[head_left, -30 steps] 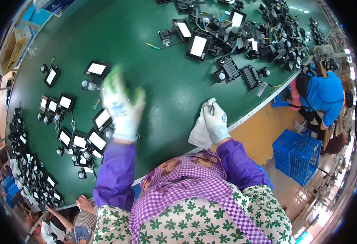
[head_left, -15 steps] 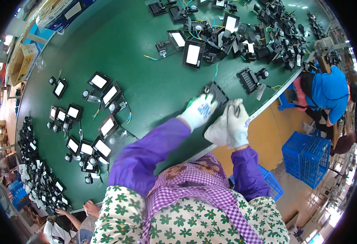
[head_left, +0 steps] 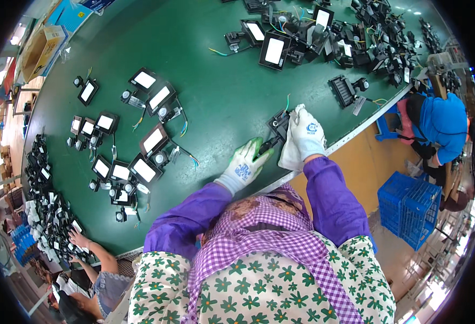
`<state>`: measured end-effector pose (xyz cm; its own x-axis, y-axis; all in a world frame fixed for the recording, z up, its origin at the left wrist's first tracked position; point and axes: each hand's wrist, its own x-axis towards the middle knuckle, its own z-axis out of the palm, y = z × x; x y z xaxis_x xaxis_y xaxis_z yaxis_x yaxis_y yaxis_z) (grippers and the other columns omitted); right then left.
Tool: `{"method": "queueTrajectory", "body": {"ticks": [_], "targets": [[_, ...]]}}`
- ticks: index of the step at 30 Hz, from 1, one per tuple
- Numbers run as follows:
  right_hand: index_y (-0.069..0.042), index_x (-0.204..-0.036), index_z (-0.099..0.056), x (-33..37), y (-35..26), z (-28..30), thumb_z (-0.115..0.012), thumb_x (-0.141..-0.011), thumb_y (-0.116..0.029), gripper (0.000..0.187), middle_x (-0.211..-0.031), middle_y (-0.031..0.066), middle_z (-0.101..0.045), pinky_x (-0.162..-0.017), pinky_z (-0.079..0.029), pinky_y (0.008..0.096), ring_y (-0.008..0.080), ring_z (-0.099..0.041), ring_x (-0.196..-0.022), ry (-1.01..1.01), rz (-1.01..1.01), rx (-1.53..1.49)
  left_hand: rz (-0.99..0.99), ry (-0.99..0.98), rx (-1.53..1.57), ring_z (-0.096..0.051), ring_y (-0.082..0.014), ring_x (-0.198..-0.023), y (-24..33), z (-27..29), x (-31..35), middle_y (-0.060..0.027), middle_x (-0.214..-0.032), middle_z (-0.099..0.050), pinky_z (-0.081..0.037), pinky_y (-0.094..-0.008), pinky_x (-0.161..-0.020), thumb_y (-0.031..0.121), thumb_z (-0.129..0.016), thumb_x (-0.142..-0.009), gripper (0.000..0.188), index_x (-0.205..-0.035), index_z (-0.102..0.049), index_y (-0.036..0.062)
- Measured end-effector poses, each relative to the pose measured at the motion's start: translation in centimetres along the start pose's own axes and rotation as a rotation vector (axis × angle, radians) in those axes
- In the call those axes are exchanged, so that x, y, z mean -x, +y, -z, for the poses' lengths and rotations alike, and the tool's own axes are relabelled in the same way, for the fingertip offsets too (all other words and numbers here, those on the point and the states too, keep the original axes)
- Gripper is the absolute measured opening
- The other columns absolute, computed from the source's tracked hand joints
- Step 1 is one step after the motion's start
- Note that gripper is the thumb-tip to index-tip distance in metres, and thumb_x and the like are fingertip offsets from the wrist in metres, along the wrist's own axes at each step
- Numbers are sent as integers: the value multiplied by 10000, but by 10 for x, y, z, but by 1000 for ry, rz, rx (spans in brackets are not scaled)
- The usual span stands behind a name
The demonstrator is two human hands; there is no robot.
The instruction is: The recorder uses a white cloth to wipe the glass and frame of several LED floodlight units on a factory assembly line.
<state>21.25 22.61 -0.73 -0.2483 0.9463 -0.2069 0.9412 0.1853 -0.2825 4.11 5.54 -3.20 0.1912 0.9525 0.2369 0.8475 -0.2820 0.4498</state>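
A black floodlight (head_left: pixel 277 121) with a sensor arm lies on the green table in front of me, partly covered by my right hand and a cloth. My left hand (head_left: pixel 245 165), in a white glove with green fingertips, has its fingers closed round the black sensor end. In my right hand (head_left: pixel 306 131), also gloved, is a white cloth (head_left: pixel 289 155) that presses against the floodlight's right side. A short yellow-green wire sticks up beyond the lamp. To the right, another floodlight (head_left: pixel 343 93) lies with its ribbed back up.
Several floodlights with white panels (head_left: pixel 154 140) lie at the left. A large heap of black floodlights (head_left: pixel 356 51) covers the far right. More are piled at the left edge, where a co-worker's hand (head_left: pixel 78 238) reaches in. Blue crates (head_left: pixel 409 209) stand on the floor near a seated person.
My left hand has drawn back toward me to the sensor end. My right hand has brought the cloth up onto the floodlight. The view has shifted slightly; the co-worker's hand has reached the pile.
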Motion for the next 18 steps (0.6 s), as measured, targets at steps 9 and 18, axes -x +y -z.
{"method": "queueTrajectory", "body": {"ticks": [9, 18], "targets": [[-34, -1172, -629, 4, 19, 12, -538, -965, -357, 394, -1077, 215, -689, -872, -499, 440, 383, -653, -1010, 33, -233, -355, -201, -748, -176, -628, -357, -1019, 21, 58, -77, -218, -1126, -595, -523, -449, -837, 181, -579, -875, 264, -1131, -600, 123], [22, -1099, -638, 22, 30, 37, -561, -961, -314, 371, -1002, 199, -701, -840, -497, 415, 350, -670, -941, 119, -355, -573, 846, -367, 1168, -603, -108, -579, -6, 128, -75, -60, -859, -636, -479, -229, -440, 206, -655, -965, 320, -1224, -542, 55]]}}
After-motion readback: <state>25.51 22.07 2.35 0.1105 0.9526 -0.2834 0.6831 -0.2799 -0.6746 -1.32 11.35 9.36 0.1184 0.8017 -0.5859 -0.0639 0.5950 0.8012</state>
